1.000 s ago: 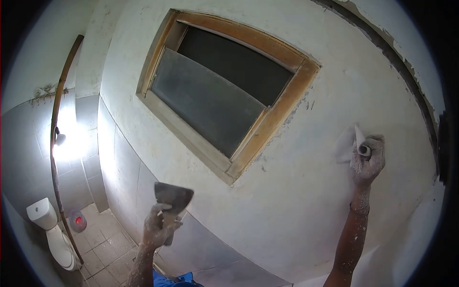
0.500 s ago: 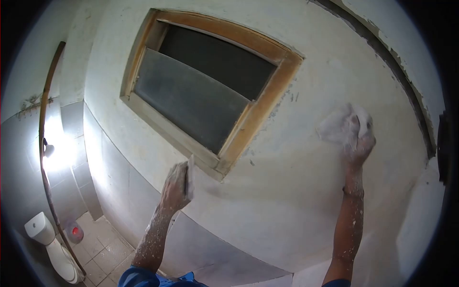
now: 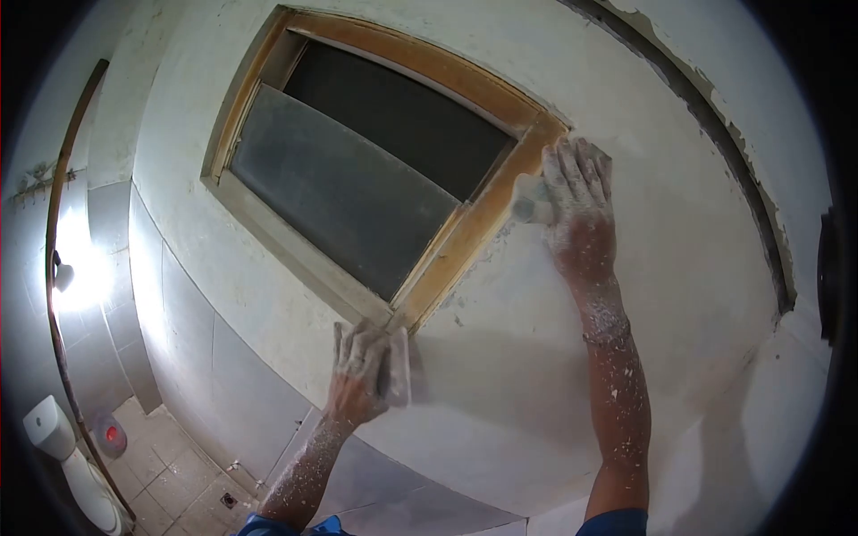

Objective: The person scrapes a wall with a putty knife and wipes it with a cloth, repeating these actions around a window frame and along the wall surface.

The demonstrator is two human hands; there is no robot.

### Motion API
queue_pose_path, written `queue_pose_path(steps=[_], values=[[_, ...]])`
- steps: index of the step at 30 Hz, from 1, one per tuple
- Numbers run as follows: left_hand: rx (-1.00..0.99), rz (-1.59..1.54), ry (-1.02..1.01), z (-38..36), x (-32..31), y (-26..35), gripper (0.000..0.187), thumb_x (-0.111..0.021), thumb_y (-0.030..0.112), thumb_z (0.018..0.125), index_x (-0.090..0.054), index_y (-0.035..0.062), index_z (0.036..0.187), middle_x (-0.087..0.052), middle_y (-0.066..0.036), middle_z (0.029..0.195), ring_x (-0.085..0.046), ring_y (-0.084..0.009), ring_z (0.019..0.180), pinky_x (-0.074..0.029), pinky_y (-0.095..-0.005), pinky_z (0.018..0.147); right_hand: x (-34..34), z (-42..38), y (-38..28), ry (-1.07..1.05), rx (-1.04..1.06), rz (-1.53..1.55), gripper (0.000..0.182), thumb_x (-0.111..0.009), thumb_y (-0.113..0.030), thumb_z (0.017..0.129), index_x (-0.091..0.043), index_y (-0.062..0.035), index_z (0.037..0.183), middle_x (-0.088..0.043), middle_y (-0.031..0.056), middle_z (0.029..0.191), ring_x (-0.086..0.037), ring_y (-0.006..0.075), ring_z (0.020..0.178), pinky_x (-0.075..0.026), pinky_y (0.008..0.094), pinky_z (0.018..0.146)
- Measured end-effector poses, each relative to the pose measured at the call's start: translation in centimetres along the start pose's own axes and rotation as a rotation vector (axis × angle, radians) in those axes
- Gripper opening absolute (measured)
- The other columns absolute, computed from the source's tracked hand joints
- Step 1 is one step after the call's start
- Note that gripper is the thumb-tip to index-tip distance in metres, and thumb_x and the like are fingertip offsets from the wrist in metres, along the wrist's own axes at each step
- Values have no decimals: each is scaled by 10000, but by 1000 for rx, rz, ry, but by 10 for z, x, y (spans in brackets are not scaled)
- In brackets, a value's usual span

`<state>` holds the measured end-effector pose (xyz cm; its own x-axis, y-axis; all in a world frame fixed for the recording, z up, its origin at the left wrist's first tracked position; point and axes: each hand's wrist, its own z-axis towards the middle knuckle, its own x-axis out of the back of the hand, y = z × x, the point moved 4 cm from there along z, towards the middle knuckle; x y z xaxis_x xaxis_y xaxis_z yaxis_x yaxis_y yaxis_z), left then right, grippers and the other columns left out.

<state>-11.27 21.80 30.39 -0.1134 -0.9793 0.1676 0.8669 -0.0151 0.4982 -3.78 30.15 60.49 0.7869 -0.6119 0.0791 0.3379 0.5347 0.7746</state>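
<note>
My left hand [image 3: 359, 375], dusted white, is wrapped round a flat pale board [image 3: 399, 368] just below the lower corner of the wooden window frame [image 3: 447, 255]. My right hand [image 3: 579, 201] presses a scraper-like tool against the wall [image 3: 509, 357], beside the frame's upper right corner. The tool's pale rounded handle [image 3: 534, 201] sticks out left of the fingers, and a greyish edge shows past the fingertips; the rest is hidden under the palm. Grey, rough patches mark the wall along the frame's right side.
Glass panes [image 3: 344, 192] fill the window. A long wooden pole [image 3: 55, 295] leans at the left, near a bright lamp [image 3: 63, 275]. Below are a white toilet [image 3: 89, 500] and a small container with something red [image 3: 110, 435]. A dark groove [image 3: 688, 94] crosses the upper right.
My right hand has moved up and left from the open wall to the window frame's corner. My left hand has shifted slightly right and down with the board. The view has turned slightly.
</note>
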Motion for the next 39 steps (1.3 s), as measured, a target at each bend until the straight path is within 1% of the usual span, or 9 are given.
queue_pose_path(steps=[8, 14, 20, 22, 28, 33, 35, 37, 39], values=[[74, 25, 36, -5, -17, 14, 525, -589, 109, 719, -486, 47, 1230, -469, -162, 1173, -355, -413, 1222, -82, -678, 1045, -4, -37, -42, -220, 27, 122, 467, -410, -182, 914, -404, 32, 1329, -326, 208, 1427, -262, 360, 1351, -204, 493, 1117], [18, 41, -25, -8, -15, 0, 708, -707, 145, 568, -504, 89, 1244, -482, -108, 1149, -368, -372, 1212, -84, -682, 1056, -3, -102, -109, -514, 660, 305, 473, -491, -200, 847, -491, -15, 1283, -447, 148, 1364, -424, 317, 1256, -292, 503, 1067], [-8, 52, -18, -6, -11, 0, 724, -710, 125, 506, -540, 96, 1209, -506, -96, 1144, -388, -370, 1210, -76, -682, 1058, 8, 17, 25, -175, 102, -274, 477, -403, -123, 872, -432, -96, 1348, -378, 87, 1425, -251, 297, 1365, -108, 526, 1127], [4, 53, -40, -5, -9, 0, 717, -709, 132, 508, -543, 93, 1204, -509, -97, 1145, -395, -367, 1207, -74, -682, 1059, -23, -26, 6, -291, -1, 42, 506, -414, -161, 856, -409, -60, 1352, -283, 141, 1467, -182, 363, 1376, -105, 550, 1123], [-19, 25, -10, -6, -10, 2, 710, -607, 79, 484, -548, 91, 1191, -517, -101, 1129, -414, -367, 1187, -67, -682, 1058, -10, -108, -106, -458, 623, 432, 492, -514, -196, 826, -486, -133, 1313, -432, 129, 1382, -306, 319, 1343, -201, 514, 1103], [-13, 63, -43, -7, -12, -1, 709, -708, 147, 511, -546, 90, 1199, -508, -92, 1168, -401, -358, 1210, -51, -684, 1060, -1, -8, 7, -374, 195, -15, 465, -454, -181, 872, -460, -77, 1326, -405, 134, 1402, -249, 325, 1367, -157, 511, 1115], [-4, 31, 6, -5, -6, 5, 741, -502, 11, 454, -549, 92, 1189, -527, -95, 1110, -426, -368, 1176, -59, -683, 1054, 8, -8, -14, -168, 38, -129, 499, -456, -196, 868, -424, -32, 1338, -359, 159, 1426, -230, 338, 1371, -143, 525, 1114], [-3, 23, 9, -3, -4, 6, 740, -506, 15, 453, -549, 92, 1188, -528, -94, 1108, -426, -369, 1176, -54, -681, 1055, -3, -70, -74, -402, 256, 230, 483, -440, -165, 856, -449, 76, 1275, -413, 250, 1353, -334, 361, 1312, -204, 503, 1111], [-10, 9, 4, -4, -5, 8, 738, -509, 20, 453, -549, 91, 1187, -529, -93, 1106, -427, -370, 1176, -48, -680, 1055, 0, -117, -124, -565, 542, 431, 449, -482, -166, 851, -491, -80, 1291, -417, 125, 1393, -324, 297, 1335, -219, 507, 1098]])
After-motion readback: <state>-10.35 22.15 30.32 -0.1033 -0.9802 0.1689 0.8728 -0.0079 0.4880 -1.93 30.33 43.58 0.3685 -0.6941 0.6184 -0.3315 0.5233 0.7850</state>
